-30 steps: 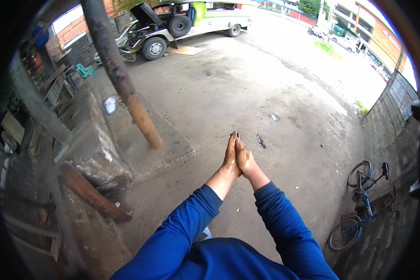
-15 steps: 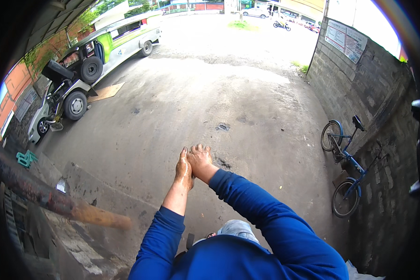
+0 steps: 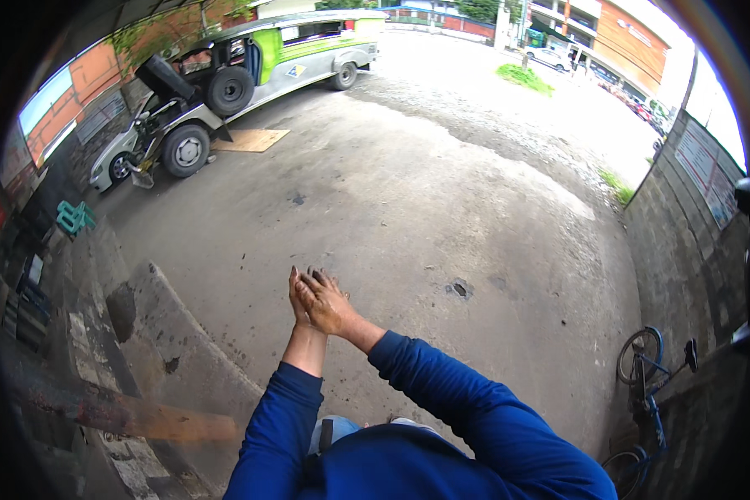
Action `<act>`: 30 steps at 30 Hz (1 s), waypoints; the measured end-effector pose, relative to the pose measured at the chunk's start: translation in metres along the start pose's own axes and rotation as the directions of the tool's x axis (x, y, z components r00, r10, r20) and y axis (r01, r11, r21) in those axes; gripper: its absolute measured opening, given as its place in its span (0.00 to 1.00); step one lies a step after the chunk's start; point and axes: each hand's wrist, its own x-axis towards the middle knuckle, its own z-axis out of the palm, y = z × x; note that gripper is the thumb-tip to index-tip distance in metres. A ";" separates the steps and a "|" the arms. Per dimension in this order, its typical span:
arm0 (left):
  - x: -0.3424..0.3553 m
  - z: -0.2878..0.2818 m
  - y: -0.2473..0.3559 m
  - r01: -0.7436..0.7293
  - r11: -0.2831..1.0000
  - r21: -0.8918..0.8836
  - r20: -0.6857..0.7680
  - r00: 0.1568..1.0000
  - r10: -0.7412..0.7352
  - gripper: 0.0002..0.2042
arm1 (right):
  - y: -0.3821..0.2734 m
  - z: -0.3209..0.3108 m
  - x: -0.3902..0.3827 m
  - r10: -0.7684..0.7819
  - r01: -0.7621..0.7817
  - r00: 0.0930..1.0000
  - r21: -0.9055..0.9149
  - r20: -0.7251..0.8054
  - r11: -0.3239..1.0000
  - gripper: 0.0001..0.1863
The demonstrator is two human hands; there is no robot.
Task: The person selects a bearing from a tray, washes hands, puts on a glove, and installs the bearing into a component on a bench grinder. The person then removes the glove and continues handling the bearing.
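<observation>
Over the grey concrete floor point(image 3: 392, 225), left of centre in my head view, I log two bare hands in contact, held out in front of the torso. The right hand point(image 3: 327, 310) lies against the left hand point(image 3: 298, 307), its back toward my camera, fingers extended with narrow gaps between them. Left hand mostly covered: dark fingertips show at its outer side, pointing away from the body; I cannot tell how wide the rest are spread. Skin on both: brown stains, wet-looking sheen. Blue sleeves point(image 3: 467, 396) stop short of the wrists. Surroundings, by my reading: a dark hole point(image 3: 459, 288) in the floor, right of the hands; a rusty pole point(image 3: 162, 416) at lower left; green stools point(image 3: 76, 217) farther up that side. Upper left, a silver-and-green bus point(image 3: 317, 71), hood raised, with a wooden board point(image 3: 254, 140) flat beside its front wheel and a pale car point(image 3: 108, 167) just beyond. At right, a blue bicycle point(image 3: 657, 421) stands near a block wall point(image 3: 671, 267).
</observation>
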 end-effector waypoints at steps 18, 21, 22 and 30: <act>0.363 -0.140 0.437 0.265 0.766 0.585 -0.675 0.682 0.280 0.46 | 0.014 0.193 0.488 -0.090 -0.423 0.801 0.665 0.592 0.615 0.48; 0.373 -0.204 0.581 0.452 0.227 0.862 -0.495 0.658 0.567 0.37 | 0.043 0.248 0.574 -0.245 0.010 0.892 0.525 0.380 0.851 0.44; 0.359 -0.234 0.630 0.478 0.106 0.872 -0.450 0.699 0.556 0.32 | 0.068 0.270 0.601 -0.230 0.134 0.937 0.335 0.264 0.933 0.40; 0.066 -0.385 0.735 0.866 0.498 -0.044 -0.739 -0.363 0.567 0.24 | 0.415 0.378 0.638 0.312 -0.183 0.869 -0.336 0.384 0.924 0.21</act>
